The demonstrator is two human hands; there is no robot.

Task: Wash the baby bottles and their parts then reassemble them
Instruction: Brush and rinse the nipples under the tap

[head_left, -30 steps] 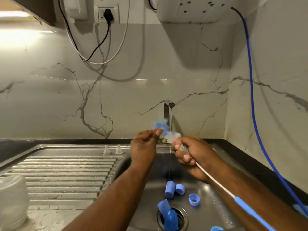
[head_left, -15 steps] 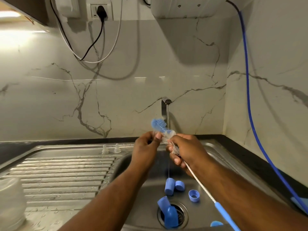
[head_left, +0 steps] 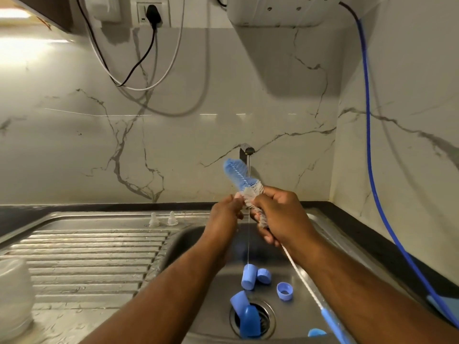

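No brand, label or writing legible anywhere; socket plate and white box on the wall too blurred to read.

Bottle brush [head_left: 242,177] held over the sink basin [head_left: 213,291], blue bristle head tilted up and to the left, white bristles lower down at the hands; thin stream of water from the wall tap [head_left: 246,150] runs down just beside the brush head and on into the basin.

Right hand [head_left: 278,214]: grip closed around the brush stem just below the white bristles; white wire stem [head_left: 301,281] slopes down to the right to a blue handle [head_left: 331,324] at the lower edge. Left hand [head_left: 224,216]: fingertips pinched at the white bristles; whether a small part sits between them, cannot tell.

In the basin: blue bottle caps [head_left: 249,276] lying by the falling stream, one small cap [head_left: 264,275] touching it, a blue ring [head_left: 285,290] a little right, open side up; two more blue pieces [head_left: 244,316] over the drain [head_left: 267,319]; a blue scrap [head_left: 316,332] at the bottom edge.

On the steel surface behind the drainboard [head_left: 87,259]: two clear teats [head_left: 162,219] upright, side by side. Clear bottle [head_left: 13,291] at far left, blurred.

Blue hose [head_left: 370,150] hangs down the right wall; black and white cables [head_left: 139,58] loop from the socket; forearms cover part of the basin.
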